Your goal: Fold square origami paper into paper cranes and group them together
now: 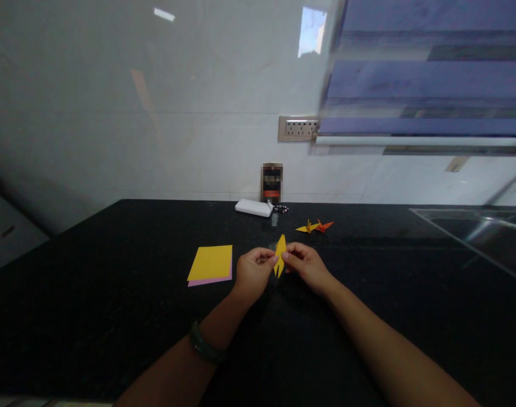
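Between my two hands is a piece of folded yellow origami paper (280,249), narrow, pointed at the top and split into two points at the bottom. My left hand (255,272) pinches its left edge between thumb and fingers. From the other side, my right hand (307,265) grips the right edge, thumb in front. Left of my hands lies a stack of square paper (211,262), yellow on top with a pink sheet (209,280) showing beneath. Beyond my right hand sit a yellow paper crane (308,227) and an orange paper crane (324,226), side by side.
A white flat case-like object (253,208) with a dark beaded strap (281,209) lies near the wall. Behind it stands a blurred-out dark box (272,182). A metal sink (473,232) is set into the black countertop (126,316) at right. A socket panel (299,129) is on the wall.
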Motion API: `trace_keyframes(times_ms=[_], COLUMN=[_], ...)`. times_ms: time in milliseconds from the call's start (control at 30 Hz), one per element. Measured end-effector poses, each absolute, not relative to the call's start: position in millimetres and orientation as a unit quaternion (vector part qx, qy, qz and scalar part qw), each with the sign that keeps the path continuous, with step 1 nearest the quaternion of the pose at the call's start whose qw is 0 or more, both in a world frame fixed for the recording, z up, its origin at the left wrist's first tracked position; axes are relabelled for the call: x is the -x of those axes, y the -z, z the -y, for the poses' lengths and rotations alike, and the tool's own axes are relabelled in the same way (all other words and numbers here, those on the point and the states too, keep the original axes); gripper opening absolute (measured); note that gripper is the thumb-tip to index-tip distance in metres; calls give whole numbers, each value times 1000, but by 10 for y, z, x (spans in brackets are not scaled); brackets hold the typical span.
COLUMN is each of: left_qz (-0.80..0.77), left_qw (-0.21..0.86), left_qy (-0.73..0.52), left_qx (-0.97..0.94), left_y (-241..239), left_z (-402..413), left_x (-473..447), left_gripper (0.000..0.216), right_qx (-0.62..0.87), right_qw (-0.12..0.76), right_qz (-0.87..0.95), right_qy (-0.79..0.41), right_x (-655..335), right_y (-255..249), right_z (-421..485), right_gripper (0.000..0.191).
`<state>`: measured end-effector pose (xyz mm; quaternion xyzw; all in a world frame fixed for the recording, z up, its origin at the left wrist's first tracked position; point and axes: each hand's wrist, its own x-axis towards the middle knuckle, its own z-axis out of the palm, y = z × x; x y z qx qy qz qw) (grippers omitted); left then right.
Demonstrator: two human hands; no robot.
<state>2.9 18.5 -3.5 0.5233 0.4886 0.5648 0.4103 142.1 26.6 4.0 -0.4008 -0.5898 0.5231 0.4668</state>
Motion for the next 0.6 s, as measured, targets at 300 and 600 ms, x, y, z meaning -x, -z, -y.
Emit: trace_keyframes(times_ms=[300,600], left_qz=[-469,-475], left_qw=[497,474], left_qy=[-544,-564], left_qx=[-487,-481], left_y=[18,41], left_z=[-137,-168], left_x=[-47,-21], left_gripper=[20,15], right_qx=[439,433], right_qw=[471,483], right_qz=[610,592], right_qy=[-462,-478], right_x=[-1432,-1401], right_y=[24,-6], right_z=[-310,-288], right_gripper=[18,18])
